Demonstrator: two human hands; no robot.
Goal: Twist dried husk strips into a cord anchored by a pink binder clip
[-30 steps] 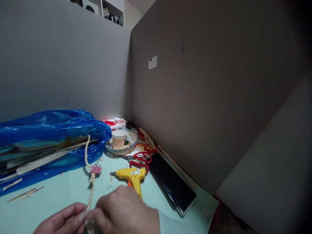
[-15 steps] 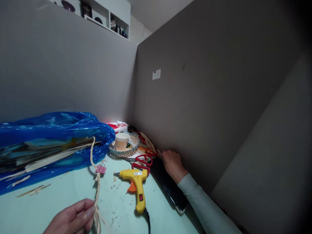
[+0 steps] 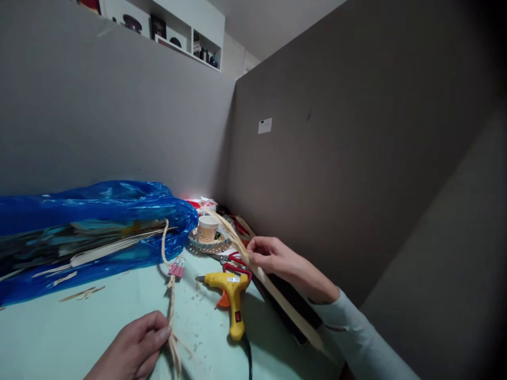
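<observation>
My left hand (image 3: 137, 343) pinches a pale braided cord (image 3: 171, 303) close to its lower end, where loose strands fan out below the fingers. Further up, a pink binder clip (image 3: 176, 270) grips the cord, whose upper part curves toward the blue bag. My right hand (image 3: 273, 256) is closed around the middle of a long, pale dried-leaf strip (image 3: 277, 298), held in the air at a slant. Between the hands lies a yellow glue gun (image 3: 233, 301) with an orange trigger and black cable. Red-handled scissors (image 3: 237, 264) lie just behind it, partly covered by the strip.
A blue plastic bag (image 3: 119, 192) of dried leaf strips fills the back left. A paper cup (image 3: 207, 228) stands in a woven basket (image 3: 202, 248) near the corner. A flat black object (image 3: 285, 311) lies along the right wall. Leaf scraps (image 3: 83, 293) litter the pale green table.
My right hand has lifted a leaf strip from beside the right wall and brought it over the black object. My left hand keeps its pinch on the cord. The view has shifted slightly.
</observation>
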